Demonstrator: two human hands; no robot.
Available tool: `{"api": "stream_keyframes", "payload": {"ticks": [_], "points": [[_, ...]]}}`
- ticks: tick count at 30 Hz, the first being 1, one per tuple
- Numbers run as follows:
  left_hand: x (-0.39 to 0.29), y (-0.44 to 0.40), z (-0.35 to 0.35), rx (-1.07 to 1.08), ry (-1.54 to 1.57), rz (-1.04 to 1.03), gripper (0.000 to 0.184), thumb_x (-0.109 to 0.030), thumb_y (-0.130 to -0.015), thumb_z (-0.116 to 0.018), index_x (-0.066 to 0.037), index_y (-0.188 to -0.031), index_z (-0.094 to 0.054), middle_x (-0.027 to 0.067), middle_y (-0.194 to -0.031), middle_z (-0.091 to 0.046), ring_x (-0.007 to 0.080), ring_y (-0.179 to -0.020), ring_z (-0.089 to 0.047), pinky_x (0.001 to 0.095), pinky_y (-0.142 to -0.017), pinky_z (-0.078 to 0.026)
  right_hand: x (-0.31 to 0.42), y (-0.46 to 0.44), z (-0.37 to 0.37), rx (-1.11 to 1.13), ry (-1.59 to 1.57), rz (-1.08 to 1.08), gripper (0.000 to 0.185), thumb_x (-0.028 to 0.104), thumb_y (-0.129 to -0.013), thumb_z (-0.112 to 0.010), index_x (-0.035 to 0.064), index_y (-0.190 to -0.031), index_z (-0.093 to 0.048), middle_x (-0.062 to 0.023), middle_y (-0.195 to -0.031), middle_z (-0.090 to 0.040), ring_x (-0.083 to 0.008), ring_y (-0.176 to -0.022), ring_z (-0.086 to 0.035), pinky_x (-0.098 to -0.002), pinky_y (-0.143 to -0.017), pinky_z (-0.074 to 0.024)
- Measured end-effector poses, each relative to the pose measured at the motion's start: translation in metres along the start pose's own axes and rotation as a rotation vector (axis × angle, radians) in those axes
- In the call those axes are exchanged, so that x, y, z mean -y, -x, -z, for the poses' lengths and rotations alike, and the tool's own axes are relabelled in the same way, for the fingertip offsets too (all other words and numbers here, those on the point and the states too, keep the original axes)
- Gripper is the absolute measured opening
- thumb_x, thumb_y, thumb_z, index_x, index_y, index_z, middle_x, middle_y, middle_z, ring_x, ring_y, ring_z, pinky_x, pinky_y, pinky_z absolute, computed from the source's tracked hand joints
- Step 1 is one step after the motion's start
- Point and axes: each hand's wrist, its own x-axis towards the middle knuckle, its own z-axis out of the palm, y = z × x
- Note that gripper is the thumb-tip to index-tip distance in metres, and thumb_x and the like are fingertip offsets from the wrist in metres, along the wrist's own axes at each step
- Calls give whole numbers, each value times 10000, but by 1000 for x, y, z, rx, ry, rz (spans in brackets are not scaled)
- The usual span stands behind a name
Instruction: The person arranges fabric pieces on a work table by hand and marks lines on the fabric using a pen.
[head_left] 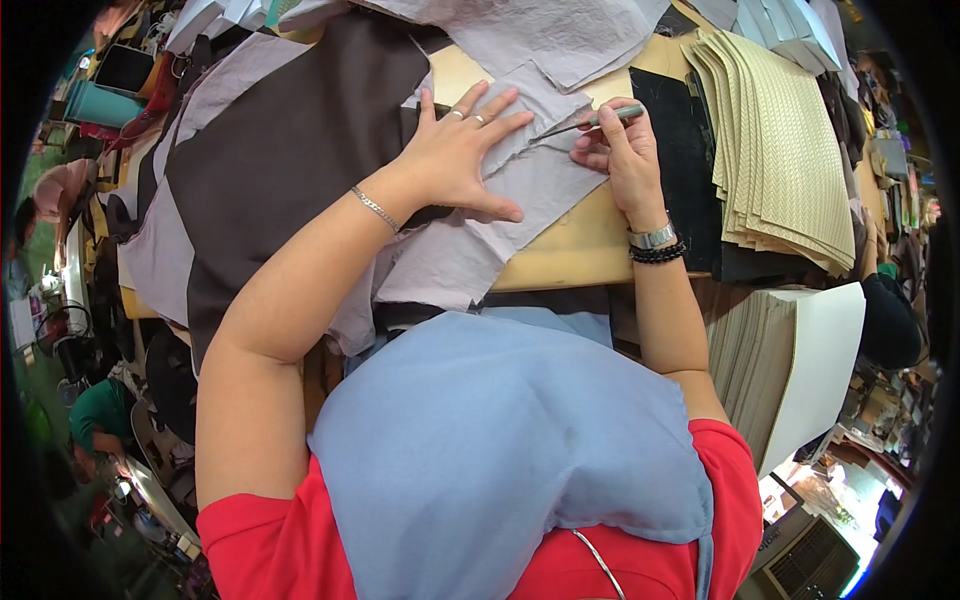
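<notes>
My left hand (445,155) lies with its fingers spread, pressing on pale lilac-grey leather (530,195) whose edges are ragged. My right hand (625,160) grips a slim pointed tool with a metallic handle (627,113), which looks like an awl. Its thin tip points left and meets the pale piece just beside my left fingertips. Under my left forearm, a large dark brown leather piece (290,140) spreads over the left of the table. Whether the tip pierces the material or only touches it, I cannot tell.
Cream woven-textured sheets (770,140) are stacked on the right, beside a black panel (670,150). A thick stack of white boards (815,360) stands near my right elbow. More pale material (560,35) covers the far side of the yellowish table (570,245). Other people are at the left.
</notes>
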Motion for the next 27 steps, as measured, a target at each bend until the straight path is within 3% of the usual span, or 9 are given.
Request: {"api": "stream_keyframes", "payload": {"ticks": [13,16,19,22,27], "points": [[-1,0,1,7,12,5,1147,-755,-551,-747,-244,-1504,-366,57,-1623,-221,369,-1490,-158,771,-1073,-56,-4,-2,3,41,34,1,192,259,-992,-600,114,-1076,-507,-31,-930,-638,-86,-746,-641,-256,-638,-593],[0,4,-5,-96,38,1,1059,-719,-578,-756,-229,-1462,-439,64,-1598,-279,362,-1486,-179,770,-1073,-68,-3,-2,3,35,17,-21,190,255,-992,-601,115,-1079,-508,-28,-920,-632,-84,-740,-636,-261,-642,-594],[-8,17,11,-1,-38,45,932,-673,-603,-769,-237,-1392,-531,79,-1558,-345,355,-1479,-205,779,-1063,-81,-2,-2,1,18,26,-48,191,255,-989,-605,117,-1079,-509,-28,-912,-628,-90,-733,-633,-269,-649,-594],[-9,45,19,-62,-60,118,835,-645,-613,-779,-267,-1333,-588,91,-1525,-387,359,-1471,-221,791,-1048,-90,-1,-2,2,31,35,-57,186,248,-995,-595,113,-1085,-505,-40,-932,-634,-99,-739,-634,-277,-655,-595],[-8,62,7,-84,34,233,941,-739,-558,-758,-335,-1381,-546,118,-1574,-295,421,-1470,-175,805,-1030,-90,8,11,-8,31,4,-8,174,247,-1016,-553,111,-1101,-486,-59,-989,-633,-116,-788,-638,-300,-676,-598]]}}
